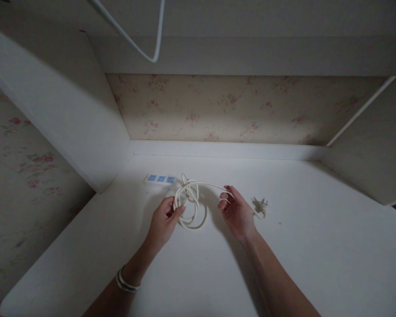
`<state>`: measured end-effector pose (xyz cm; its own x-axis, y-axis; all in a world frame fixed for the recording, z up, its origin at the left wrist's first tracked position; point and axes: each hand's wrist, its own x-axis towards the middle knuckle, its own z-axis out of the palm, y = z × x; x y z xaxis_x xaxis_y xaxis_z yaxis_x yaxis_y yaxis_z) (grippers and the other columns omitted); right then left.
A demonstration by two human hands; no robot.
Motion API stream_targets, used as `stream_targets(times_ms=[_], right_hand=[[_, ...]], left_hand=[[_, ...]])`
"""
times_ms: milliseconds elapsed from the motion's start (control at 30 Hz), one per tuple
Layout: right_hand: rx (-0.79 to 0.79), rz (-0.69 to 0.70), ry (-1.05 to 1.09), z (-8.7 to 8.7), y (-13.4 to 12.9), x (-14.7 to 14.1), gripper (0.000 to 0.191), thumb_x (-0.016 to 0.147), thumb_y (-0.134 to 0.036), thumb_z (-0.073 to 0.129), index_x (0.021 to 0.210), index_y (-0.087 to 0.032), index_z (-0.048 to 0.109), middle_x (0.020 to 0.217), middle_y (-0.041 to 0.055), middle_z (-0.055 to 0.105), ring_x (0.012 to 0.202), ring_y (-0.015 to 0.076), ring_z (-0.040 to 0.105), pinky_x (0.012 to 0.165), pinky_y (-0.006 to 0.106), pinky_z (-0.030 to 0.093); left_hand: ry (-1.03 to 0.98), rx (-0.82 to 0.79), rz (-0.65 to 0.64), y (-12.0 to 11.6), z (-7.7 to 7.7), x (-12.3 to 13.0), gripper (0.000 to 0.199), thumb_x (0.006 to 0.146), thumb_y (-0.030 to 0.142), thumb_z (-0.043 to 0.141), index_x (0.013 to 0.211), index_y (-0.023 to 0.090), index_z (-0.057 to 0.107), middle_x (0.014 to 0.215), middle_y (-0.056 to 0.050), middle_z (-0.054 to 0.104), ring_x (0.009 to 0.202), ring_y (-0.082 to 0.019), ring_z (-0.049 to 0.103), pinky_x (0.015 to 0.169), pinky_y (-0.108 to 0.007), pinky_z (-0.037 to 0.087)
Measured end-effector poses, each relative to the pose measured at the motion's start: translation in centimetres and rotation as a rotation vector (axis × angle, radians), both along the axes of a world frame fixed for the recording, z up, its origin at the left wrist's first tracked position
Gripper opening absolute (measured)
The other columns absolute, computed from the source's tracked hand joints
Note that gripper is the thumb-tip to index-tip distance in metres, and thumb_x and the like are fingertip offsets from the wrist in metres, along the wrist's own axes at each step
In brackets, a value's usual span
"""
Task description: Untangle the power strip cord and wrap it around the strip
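A white power cord [211, 184] is gathered in several loose loops above the white surface. My left hand [163, 220] is closed on these loops, pinching them between thumb and fingers. From the coil, one strand runs across to my right hand [238, 215], whose loosely curled fingers have the cord passing through them. At the cord's far end, the plug [262, 204] rests just right of that hand, prongs showing. The power strip [161, 178], white with three blue socket panels, lies behind and left of the coil.
The white tabletop [204, 273] spreads beneath both hands. A low ledge [231, 149] and floral wallpaper [231, 108] stand at the back. White panels [72, 105] enclose the sides, with a shelf [251, 55] overhead. A thin white cable [158, 35] hangs down at the top.
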<state>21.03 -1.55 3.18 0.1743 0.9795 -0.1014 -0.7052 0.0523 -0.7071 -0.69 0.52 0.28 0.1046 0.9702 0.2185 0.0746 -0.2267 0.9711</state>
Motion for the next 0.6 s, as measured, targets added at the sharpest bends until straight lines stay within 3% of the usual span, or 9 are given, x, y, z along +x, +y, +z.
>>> stream_targets(times_ms=[100, 267, 600], right_hand=[[0.002, 0.016, -0.059, -0.2, 0.0, -0.9, 0.028, 0.077, -0.042, 0.072, 0.093, -0.021, 0.063, 0.075, -0.0007, 0.067, 0.049, 0.0071, 0.056, 0.047, 0.019, 0.047], [0.000, 0.018, -0.147, -0.5, -0.1, -1.3, 0.027, 0.078, -0.040, 0.071, 0.088, -0.017, 0.066, 0.075, 0.0032, 0.068, 0.052, 0.0087, 0.058, 0.052, 0.021, 0.046], [0.060, 0.072, -0.233, -1.2, -0.2, -0.9, 0.025, 0.078, -0.039, 0.068, 0.081, -0.014, 0.068, 0.065, 0.0046, 0.066, 0.054, 0.0122, 0.056, 0.056, 0.025, 0.042]], left_hand=[[-0.046, -0.115, -0.117, 0.0, 0.1, 0.0, 0.032, 0.082, 0.046, 0.061, 0.091, 0.015, 0.062, 0.067, 0.002, 0.053, 0.053, -0.008, 0.042, 0.048, -0.020, 0.032], [-0.326, -0.350, -0.295, -0.1, 1.0, 0.1, 0.035, 0.084, 0.049, 0.056, 0.087, 0.014, 0.063, 0.072, -0.001, 0.053, 0.055, -0.009, 0.045, 0.045, -0.021, 0.033], [-0.371, -0.418, -0.304, -0.2, 0.9, -0.2, 0.031, 0.081, 0.044, 0.064, 0.090, 0.014, 0.064, 0.069, 0.000, 0.054, 0.054, -0.008, 0.045, 0.047, -0.020, 0.032]])
